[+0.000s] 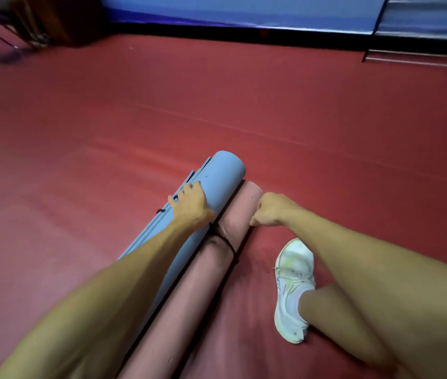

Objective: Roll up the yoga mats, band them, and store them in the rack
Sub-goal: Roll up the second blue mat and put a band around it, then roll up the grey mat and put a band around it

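The left hand (189, 205) lies on top of the blue mat (222, 170), fingers bent over the curve of the roll and reaching its left side, where a thin black band (161, 211) shows just at the fingertips. The right hand (270, 210) is curled tight, knuckles up, against the right flank of the pink mat (189, 291) near its far end; it may be pinching something, but the view is too soft to tell. Both mats are rolled and lie touching side by side on the red floor (216, 105), the blue one on the left with its layered loose edges showing along its left side. A second black band (229, 246) circles the pink roll just below the left wrist. A white shoe (294, 285) rests on the floor to the right of the pink roll. Far back, blue wall padding (244, 9) runs along the floor's edge, with a metal frame (413, 54) at the right.
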Motion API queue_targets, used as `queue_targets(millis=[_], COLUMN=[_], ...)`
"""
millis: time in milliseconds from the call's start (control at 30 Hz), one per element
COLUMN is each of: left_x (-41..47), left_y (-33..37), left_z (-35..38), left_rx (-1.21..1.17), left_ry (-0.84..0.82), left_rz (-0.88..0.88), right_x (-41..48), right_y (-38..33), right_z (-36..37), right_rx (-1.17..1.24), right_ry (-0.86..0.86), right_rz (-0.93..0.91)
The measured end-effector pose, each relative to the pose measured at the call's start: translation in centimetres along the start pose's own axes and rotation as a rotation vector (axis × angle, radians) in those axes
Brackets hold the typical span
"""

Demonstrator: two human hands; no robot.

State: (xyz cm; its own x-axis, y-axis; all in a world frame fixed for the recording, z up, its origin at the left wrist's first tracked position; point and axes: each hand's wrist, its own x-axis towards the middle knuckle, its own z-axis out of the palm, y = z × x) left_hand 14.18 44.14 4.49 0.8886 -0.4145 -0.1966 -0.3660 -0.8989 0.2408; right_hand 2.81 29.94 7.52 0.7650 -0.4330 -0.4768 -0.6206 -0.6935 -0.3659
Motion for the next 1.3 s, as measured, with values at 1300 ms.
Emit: queue_targets(millis=[1300], left_x=[-25.4], left_y=[51.3], left_z=[21.1], left_rx=[0.108], left_ry=[-0.818], left_rz=[1.092], right_x=[-28.8], right_y=[57.6], right_z=[5.9], right_rx=[0.053], right_ry=[-0.157], right_rz=[0.723])
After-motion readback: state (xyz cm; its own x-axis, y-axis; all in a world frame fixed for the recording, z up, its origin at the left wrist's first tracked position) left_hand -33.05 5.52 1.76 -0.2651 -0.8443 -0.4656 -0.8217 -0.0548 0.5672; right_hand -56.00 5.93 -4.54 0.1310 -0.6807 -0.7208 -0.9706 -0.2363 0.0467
